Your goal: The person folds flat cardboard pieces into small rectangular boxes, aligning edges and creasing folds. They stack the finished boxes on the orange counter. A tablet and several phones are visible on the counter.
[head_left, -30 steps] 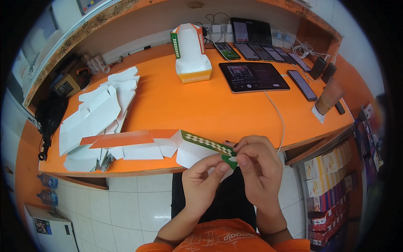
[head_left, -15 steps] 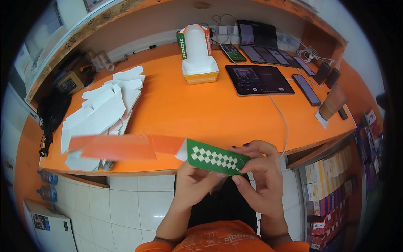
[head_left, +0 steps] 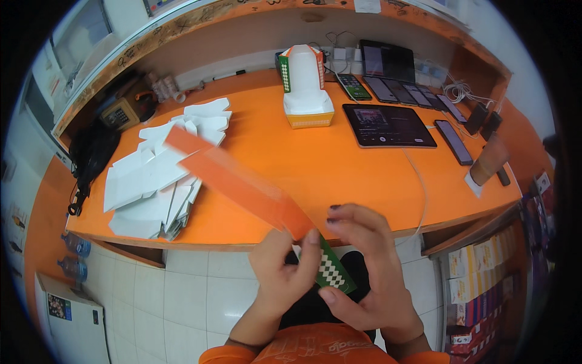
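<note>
A partly folded cardboard food box (head_left: 248,188) is held in front of me, past the desk's front edge. Its long orange panel slants up to the left and is blurred; a green side with white diamonds points down toward my lap. My left hand (head_left: 280,264) pinches the box where orange meets green, thumb on top. Close to the green end, my right hand (head_left: 377,267) has thumb and fingers spread apart, gripping nothing. On the desk to the left lies a stack of white flat box blanks (head_left: 160,170). One assembled box (head_left: 309,109) stands open at the back centre.
The orange desk (head_left: 273,151) holds a tablet (head_left: 391,126), several phones (head_left: 453,141) and a cable at right. A drink cup (head_left: 488,161) stands near the right edge. A black bag (head_left: 91,151) and a small safe (head_left: 120,114) are at left. Shelves with packages stand lower right.
The box has turned so its orange panel slants up and its green end points down. My right hand has let go of the green side. The view has shifted slightly.
</note>
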Tool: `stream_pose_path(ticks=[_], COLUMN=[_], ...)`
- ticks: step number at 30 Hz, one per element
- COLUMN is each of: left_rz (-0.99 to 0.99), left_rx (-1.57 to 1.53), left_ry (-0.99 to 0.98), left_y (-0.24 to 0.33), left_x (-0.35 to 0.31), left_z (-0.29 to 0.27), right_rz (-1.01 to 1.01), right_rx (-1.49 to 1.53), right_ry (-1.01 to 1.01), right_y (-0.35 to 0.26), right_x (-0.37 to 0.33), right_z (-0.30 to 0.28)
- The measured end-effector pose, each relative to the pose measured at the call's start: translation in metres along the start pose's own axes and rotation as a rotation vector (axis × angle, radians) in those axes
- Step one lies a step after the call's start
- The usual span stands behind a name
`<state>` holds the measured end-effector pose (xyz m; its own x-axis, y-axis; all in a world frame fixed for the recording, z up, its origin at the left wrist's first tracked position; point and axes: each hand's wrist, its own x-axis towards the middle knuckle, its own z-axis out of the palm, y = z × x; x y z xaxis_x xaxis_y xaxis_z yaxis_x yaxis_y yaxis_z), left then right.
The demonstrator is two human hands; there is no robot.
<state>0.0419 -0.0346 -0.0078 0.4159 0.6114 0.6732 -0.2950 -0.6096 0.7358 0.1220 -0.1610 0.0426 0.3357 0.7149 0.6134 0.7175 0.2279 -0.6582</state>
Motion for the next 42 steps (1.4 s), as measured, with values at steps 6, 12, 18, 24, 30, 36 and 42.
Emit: stream_pose_path(ticks=[6, 12, 18, 24, 30, 36, 42], left_rz=[0.386, -0.156, -0.421, -0.276, -0.206, -0.252, -0.278], left_rx=[0.219, -0.238, -0.627, -0.735, -0.702, -0.655, -0.387], left_ry=[-0.13, -0.239, -0.3, -0.341, -0.253, -0.184, -0.144], left_y=[0.008, 0.009, 0.004, 0.001, -0.005, -0.016, -0.021], left_x=[-0.002, -0.002, -0.007, -0.007, -0.011, -0.017, -0.021], left_z=[0.008, -0.008, -0.016, -0.009, -0.002, -0.005, -0.006], right_rz=[-0.015, 0.048, -0.075, -0.127, -0.201, -0.132, -0.016], right_rx=[-0.154, 0.063, -0.11, -0.018, -0.068, -0.043, 0.355], right_ry=[0.188, 0.167, 0.038, 0.108, 0.203, 0.121, -0.039], right_y=[0.008, 0.012, 0.009, 0.018, 0.02, 0.015, 0.023], right_x=[0.027, 0.03, 0.024, 0.025, 0.023, 0.017, 0.011], right_z=[0.012, -0.019, -0.015, -0.007, 0.006, 0.001, -0.007])
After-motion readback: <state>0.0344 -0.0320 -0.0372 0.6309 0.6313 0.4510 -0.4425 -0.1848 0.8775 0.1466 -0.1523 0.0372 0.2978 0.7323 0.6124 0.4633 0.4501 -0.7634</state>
